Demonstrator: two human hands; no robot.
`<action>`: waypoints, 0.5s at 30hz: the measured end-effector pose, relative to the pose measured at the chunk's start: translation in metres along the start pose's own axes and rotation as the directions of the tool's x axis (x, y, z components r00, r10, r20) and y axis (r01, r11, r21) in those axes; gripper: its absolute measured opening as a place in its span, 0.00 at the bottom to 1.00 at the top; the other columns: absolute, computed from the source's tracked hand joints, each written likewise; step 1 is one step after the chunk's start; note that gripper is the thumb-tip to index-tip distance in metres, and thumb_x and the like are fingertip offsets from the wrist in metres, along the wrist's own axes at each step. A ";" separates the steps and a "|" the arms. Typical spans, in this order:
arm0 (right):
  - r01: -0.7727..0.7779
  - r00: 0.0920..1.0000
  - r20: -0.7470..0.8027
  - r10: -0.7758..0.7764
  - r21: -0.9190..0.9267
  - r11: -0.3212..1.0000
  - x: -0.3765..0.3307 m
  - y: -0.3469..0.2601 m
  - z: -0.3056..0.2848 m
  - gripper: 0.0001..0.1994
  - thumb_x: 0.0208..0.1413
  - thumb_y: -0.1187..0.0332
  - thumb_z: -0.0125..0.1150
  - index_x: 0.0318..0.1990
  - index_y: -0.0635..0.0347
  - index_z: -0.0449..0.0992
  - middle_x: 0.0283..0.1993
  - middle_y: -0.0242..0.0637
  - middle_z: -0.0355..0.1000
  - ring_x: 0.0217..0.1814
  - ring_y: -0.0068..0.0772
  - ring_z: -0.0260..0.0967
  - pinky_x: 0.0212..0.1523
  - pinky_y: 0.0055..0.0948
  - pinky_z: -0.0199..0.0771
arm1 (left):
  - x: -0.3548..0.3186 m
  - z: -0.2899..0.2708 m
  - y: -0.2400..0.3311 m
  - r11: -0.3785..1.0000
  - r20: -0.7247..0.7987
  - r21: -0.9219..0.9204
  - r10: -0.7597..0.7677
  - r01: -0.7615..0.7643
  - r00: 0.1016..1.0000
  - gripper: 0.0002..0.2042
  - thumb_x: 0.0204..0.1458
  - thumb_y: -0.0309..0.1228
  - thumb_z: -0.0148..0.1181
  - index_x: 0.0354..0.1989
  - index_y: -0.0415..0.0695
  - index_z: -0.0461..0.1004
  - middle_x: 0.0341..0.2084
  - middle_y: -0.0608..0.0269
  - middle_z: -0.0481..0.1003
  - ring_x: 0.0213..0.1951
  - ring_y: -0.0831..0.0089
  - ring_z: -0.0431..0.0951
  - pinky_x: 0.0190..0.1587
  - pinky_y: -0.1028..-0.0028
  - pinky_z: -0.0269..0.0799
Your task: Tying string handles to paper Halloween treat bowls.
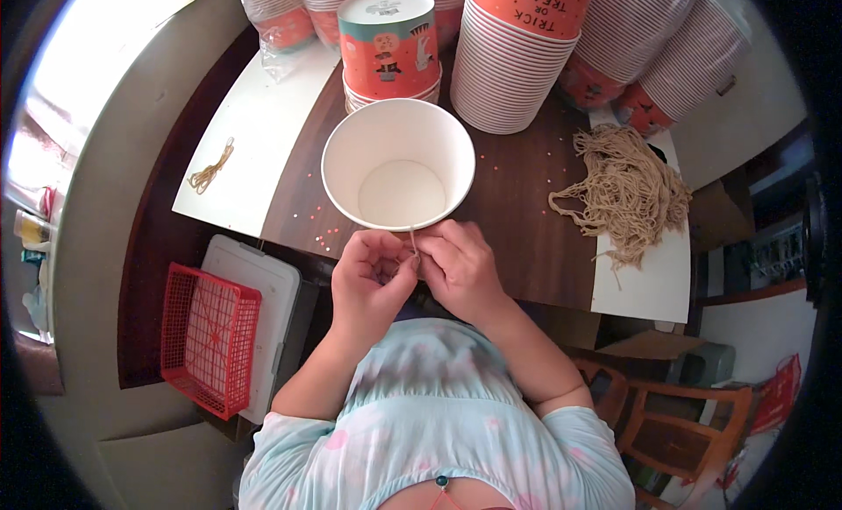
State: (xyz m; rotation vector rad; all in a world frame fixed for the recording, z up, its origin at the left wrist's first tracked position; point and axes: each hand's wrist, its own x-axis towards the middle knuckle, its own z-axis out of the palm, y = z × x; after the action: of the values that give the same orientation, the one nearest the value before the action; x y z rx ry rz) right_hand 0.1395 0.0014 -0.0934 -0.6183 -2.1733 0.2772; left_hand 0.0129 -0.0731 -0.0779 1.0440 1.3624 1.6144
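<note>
Just near-side of the bucket (399, 133), left hand (373, 263) and right hand (458, 263) seemingly pinch cord (413, 239); slack grip could drop it.

Just beyond the fingers (449, 249), a tub (399, 146) on a table (526, 221); farther beyond, stacked tubs (509, 71); well right, a string heap (630, 190); lower left, a basket (235, 356) on a bin (282, 286).

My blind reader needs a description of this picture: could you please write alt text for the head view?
A person's left hand and right hand hold a thin cord at the near rim of an open, white-lined paper bucket on a dark brown table. Stacks of orange-printed paper buckets stand behind; a tangled heap of beige cord lies to the right.
</note>
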 end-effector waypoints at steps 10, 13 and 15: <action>-0.476 0.861 0.267 0.432 0.722 0.503 -0.004 -0.010 -0.002 0.04 0.51 0.75 0.61 0.34 0.65 0.77 0.38 0.36 0.73 0.38 0.22 0.72 0.38 0.21 0.73 | -0.008 -0.003 0.001 0.998 -0.072 0.041 0.060 -0.057 0.996 0.11 0.49 0.17 0.59 0.37 0.37 0.64 0.29 0.61 0.75 0.30 0.82 0.75 0.32 0.83 0.71; -0.497 0.840 0.245 0.485 0.706 0.505 -0.002 -0.014 -0.002 0.06 0.51 0.72 0.63 0.34 0.65 0.77 0.34 0.34 0.74 0.36 0.21 0.72 0.36 0.22 0.73 | -0.009 -0.001 -0.001 0.991 -0.094 0.053 0.130 -0.126 0.987 0.10 0.50 0.18 0.59 0.37 0.36 0.64 0.29 0.60 0.75 0.30 0.82 0.75 0.32 0.83 0.72; -0.506 0.833 0.245 0.496 0.700 0.504 0.000 -0.016 -0.004 0.06 0.52 0.72 0.63 0.35 0.66 0.76 0.33 0.34 0.74 0.35 0.21 0.73 0.36 0.22 0.73 | -0.009 -0.001 -0.003 0.983 -0.113 0.067 0.179 -0.172 0.977 0.10 0.50 0.18 0.59 0.37 0.36 0.64 0.29 0.60 0.75 0.30 0.81 0.75 0.33 0.82 0.73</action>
State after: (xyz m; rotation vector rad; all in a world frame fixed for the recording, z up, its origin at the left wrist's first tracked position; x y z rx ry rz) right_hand 0.1371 -0.0121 -0.0841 -0.7333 -1.5955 1.4247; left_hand 0.0156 -0.0814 -0.0822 1.1456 1.4353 1.8006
